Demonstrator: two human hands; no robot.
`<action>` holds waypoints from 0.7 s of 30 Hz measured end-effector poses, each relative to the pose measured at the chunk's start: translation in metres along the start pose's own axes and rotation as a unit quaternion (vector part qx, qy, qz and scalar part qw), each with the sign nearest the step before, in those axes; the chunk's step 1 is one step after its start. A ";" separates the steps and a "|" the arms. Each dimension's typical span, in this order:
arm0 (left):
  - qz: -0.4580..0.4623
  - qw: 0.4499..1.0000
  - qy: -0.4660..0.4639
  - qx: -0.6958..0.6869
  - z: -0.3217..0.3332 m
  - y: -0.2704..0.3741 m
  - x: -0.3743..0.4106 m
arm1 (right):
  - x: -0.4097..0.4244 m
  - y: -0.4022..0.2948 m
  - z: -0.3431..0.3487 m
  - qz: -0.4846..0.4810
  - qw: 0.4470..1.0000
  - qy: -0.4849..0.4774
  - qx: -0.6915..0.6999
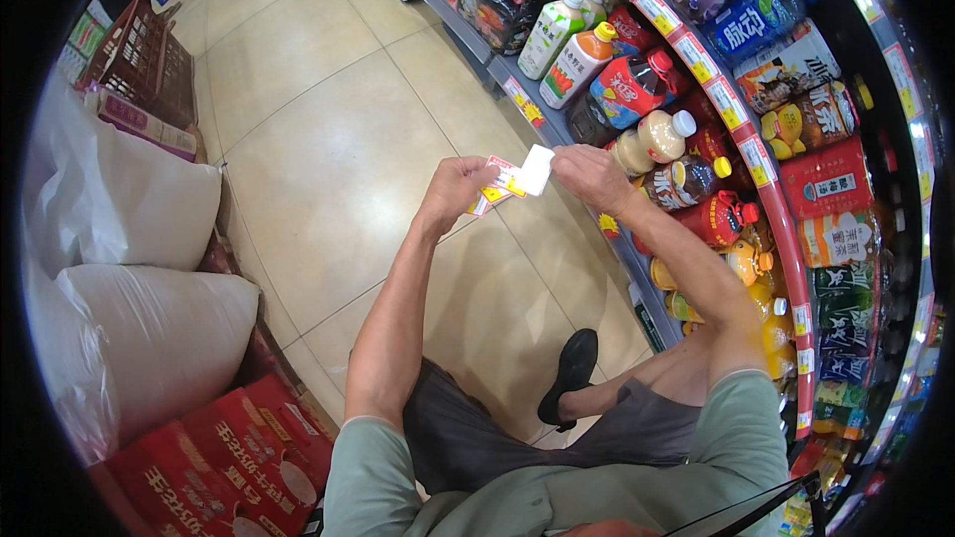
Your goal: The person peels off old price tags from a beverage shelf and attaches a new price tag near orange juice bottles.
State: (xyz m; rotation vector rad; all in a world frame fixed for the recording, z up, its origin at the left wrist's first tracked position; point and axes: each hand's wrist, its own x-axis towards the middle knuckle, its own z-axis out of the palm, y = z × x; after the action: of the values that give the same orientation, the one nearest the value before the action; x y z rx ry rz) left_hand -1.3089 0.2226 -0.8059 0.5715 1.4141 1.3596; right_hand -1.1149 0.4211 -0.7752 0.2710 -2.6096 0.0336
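Note:
My left hand (pixel 453 190) pinches a small fan of price tags (pixel 501 177), printed in red, white and yellow, above the tiled floor. In my right hand (pixel 593 175) is a blank white card (pixel 536 170), held by its right edge between thumb and fingers. Its lower left edge meets or overlaps the tags; whether it is separate from them I cannot tell. Just beyond my right hand, on the lowest shelf, stands a beige drink bottle with a white cap (pixel 656 138). The shelf's grey front edge (pixel 556 136) runs past that hand.
Drink bottles (pixel 574 63) and bagged goods line the shelves on the right, behind a red price rail (pixel 735 115). White sacks (pixel 157 335), red cartons (pixel 224 455) and a brown plastic crate (pixel 149 63) stand on the left. My foot in a black shoe (pixel 571 373) rests on the tiled floor (pixel 328 134).

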 end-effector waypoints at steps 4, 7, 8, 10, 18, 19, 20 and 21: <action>0.005 0.998 -0.049 -0.049 0.010 0.004 -0.001 | 0.012 -0.008 -0.033 -0.043 0.997 -0.055 0.023; 0.015 0.997 -0.070 -0.025 0.023 0.010 -0.008 | 0.015 -0.014 -0.044 -0.052 0.996 -0.055 0.038; 0.018 0.997 -0.076 -0.005 0.026 0.011 -0.011 | 0.018 -0.017 -0.046 -0.049 0.996 -0.055 0.047; 0.022 0.997 -0.078 0.019 0.033 0.013 -0.013 | 0.012 -0.019 -0.044 0.002 0.996 -0.048 0.078; 0.054 0.997 -0.031 0.053 0.046 0.008 -0.018 | 0.017 -0.045 -0.053 0.485 0.728 -0.075 0.479; 0.050 0.997 -0.036 0.057 0.047 0.008 -0.018 | 0.016 -0.044 -0.052 0.489 0.733 -0.073 0.468; 0.045 0.996 -0.041 0.060 0.049 0.009 -0.019 | 0.014 -0.043 -0.051 0.492 0.738 -0.071 0.457; 0.040 0.996 -0.046 0.063 0.051 0.009 -0.019 | 0.011 -0.041 -0.049 0.496 0.742 -0.069 0.445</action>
State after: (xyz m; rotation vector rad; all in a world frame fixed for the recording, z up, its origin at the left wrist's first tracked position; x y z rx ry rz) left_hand -1.2596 0.2293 -0.7816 0.7716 1.4207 1.2968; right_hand -1.0922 0.3822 -0.7286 -0.8657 -2.3288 1.6737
